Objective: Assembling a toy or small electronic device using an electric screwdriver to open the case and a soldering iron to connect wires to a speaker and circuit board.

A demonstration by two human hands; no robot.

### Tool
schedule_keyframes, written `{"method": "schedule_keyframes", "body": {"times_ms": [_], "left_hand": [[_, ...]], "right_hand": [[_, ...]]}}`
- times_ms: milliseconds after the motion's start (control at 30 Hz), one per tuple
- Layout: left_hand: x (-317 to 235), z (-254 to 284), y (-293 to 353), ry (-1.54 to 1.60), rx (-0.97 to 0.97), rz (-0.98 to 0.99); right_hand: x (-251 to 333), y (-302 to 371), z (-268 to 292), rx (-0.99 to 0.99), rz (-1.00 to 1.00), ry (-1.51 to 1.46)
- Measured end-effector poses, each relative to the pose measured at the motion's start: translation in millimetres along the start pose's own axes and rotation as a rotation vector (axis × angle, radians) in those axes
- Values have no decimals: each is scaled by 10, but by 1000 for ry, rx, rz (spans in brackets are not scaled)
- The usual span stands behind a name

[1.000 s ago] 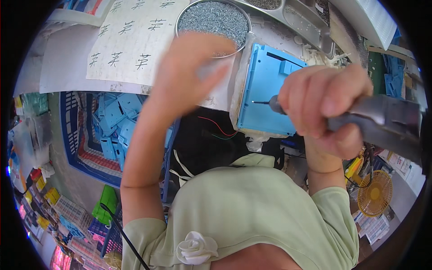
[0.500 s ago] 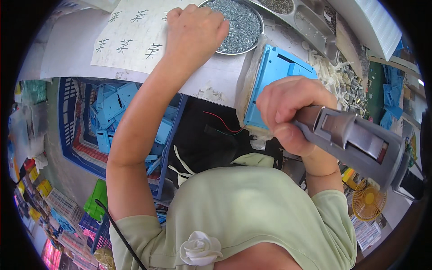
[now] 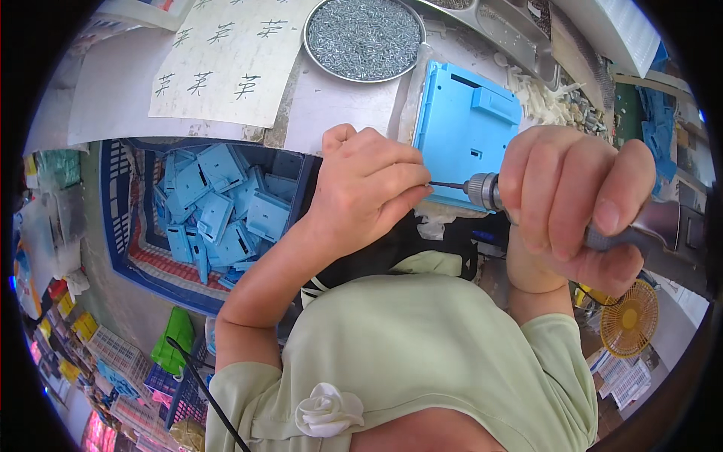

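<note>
My left hand (image 3: 373, 177) is closed in a pinch at the tip of a driver bit, on a small screw mostly hidden by the fingertips. In my right hand (image 3: 572, 196) is a grey electric screwdriver (image 3: 670, 233), held sideways with its bit pointing left at the pinch. Just beyond the bit lies a flat light-blue plastic housing (image 3: 459, 135) with a raised block and slots, resting on a padded block at the table's edge. A round metal dish (image 3: 308, 38) full of small silvery screws stands behind my left hand.
A dark blue crate (image 3: 113, 218) with several blue housings (image 3: 207, 192) stands below the table at left. Paper with handwritten marks (image 3: 226, 64) lies left of the dish. Loose white and metal parts (image 3: 553, 98) and a compartment tray (image 3: 504, 34) are at the back right; a yellow fan (image 3: 629, 320) is lower right.
My left hand has come from the screw dish down to the screwdriver's tip, pinching a screw. My right hand has moved right and turned the screwdriver so its bit points left.
</note>
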State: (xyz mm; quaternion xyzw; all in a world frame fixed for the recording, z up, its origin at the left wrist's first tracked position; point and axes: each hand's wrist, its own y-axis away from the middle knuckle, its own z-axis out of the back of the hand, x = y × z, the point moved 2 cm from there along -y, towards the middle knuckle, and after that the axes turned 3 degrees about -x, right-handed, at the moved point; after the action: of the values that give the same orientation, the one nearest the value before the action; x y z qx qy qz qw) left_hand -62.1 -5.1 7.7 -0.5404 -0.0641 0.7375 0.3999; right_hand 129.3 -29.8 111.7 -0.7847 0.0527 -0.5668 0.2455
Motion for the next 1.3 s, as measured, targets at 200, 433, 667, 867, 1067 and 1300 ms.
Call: {"method": "schedule_keyframes", "body": {"times_ms": [200,433,667,867,1067,1300], "left_hand": [[-15,-29,54,-25,-38,-44],[-35,187,-45,-32,83,12],[132,186,-44,-6,73,-33],[205,52,-92,-56,-21,-4],[69,-225,-429,-56,112,-94],[-123,-707,-687,-56,509,-131]], "right_hand": [[15,48,-99,-70,-19,27],[-156,248,-247,-191,-85,-47],[-364,311,-337,-137,-28,127],[-457,329,-305,-74,16,265],[80,299,431,-18,91,18],[496,599,1209,-257,147,180]]}}
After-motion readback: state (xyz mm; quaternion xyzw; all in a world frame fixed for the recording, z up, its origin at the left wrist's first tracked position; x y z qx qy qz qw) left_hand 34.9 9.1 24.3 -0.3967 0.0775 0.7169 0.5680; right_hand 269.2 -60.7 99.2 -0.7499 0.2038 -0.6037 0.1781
